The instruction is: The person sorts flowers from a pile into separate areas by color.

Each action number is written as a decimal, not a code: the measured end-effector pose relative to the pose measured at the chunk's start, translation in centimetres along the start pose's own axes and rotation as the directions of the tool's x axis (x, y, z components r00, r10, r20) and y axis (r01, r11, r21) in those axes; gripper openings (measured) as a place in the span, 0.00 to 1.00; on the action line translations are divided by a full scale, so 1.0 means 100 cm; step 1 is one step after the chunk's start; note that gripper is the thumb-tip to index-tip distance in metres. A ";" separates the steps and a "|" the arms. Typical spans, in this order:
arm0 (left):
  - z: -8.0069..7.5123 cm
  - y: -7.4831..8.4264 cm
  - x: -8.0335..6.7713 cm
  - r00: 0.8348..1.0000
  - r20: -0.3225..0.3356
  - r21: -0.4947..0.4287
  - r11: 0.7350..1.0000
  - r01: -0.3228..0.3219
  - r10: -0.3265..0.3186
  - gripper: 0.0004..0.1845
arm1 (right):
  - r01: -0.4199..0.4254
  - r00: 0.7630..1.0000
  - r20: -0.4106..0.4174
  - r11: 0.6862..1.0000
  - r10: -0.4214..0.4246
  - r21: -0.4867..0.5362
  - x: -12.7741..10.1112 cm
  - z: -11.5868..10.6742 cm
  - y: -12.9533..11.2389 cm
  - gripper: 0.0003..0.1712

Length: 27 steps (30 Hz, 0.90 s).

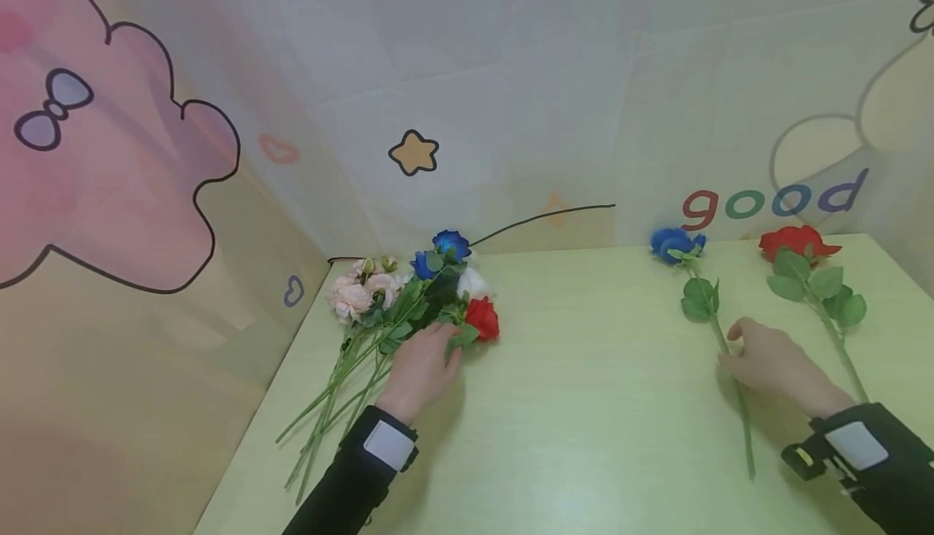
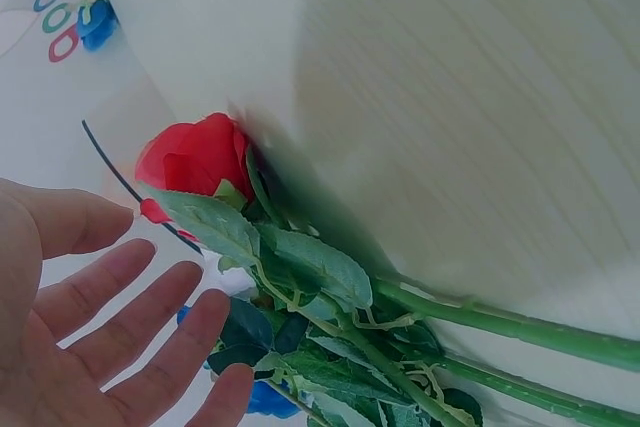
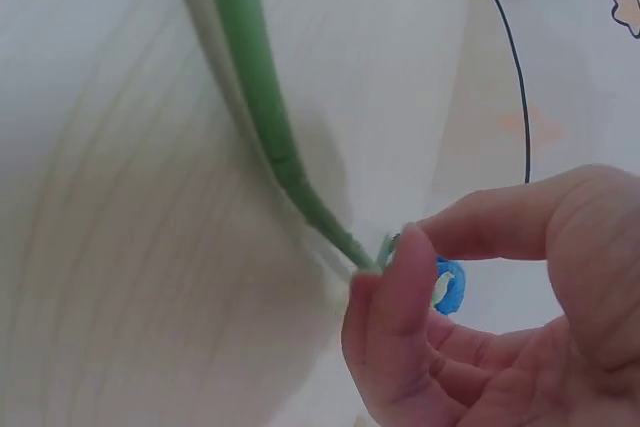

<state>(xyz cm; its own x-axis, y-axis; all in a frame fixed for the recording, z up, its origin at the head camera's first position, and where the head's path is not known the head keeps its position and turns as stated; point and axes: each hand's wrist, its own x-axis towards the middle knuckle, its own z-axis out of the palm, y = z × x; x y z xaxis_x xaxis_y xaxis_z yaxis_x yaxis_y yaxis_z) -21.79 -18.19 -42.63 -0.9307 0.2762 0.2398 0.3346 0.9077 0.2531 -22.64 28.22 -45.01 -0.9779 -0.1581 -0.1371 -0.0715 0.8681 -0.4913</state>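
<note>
On the left, my left hand [image 1: 422, 369] reaches over a bunch of artificial flowers. Its fingers are spread in the left wrist view, close beside the leaves of a red rose [image 2: 195, 157]. The same bunch has blue roses [image 1: 450, 245], a white flower [image 1: 473, 284] and pale pink flowers [image 1: 353, 298], with green stems lying toward the front. At the right, my right hand [image 1: 777, 363] pinches the green stem of a blue rose [image 1: 673, 245] between thumb and fingertips. That rose's head points to the back of the table.
Another red rose [image 1: 795, 241] lies to the right of the right hand, its stem passing behind the wrist. The pale table [image 1: 584, 405] ends at a backdrop [image 1: 540, 113] with cartoon prints.
</note>
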 end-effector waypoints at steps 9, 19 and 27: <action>0.000 -0.002 0.000 1.000 0.011 0.028 1.000 0.007 -0.007 0.13 | 0.064 0.982 -0.178 0.997 -0.057 0.032 -0.004 0.005 -0.023 0.21; -0.003 -0.004 -0.003 1.000 0.026 0.063 0.998 0.008 -0.010 0.12 | 0.152 0.969 -0.229 0.956 -0.094 0.252 -0.003 0.014 -0.065 0.17; -0.009 -0.011 -0.006 1.000 0.024 0.101 0.995 0.014 -0.017 0.10 | 0.144 0.980 -0.194 0.853 -0.052 0.501 0.003 0.031 -0.096 0.18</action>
<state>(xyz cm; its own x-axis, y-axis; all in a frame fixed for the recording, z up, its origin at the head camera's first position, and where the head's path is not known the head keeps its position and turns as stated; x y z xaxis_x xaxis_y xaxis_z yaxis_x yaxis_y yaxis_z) -21.42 -19.61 -42.23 -0.9394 0.2684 0.2130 0.3046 0.9389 0.1604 -21.66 18.40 -43.00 -0.9924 -0.1087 0.0577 -0.1034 0.4821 -0.8700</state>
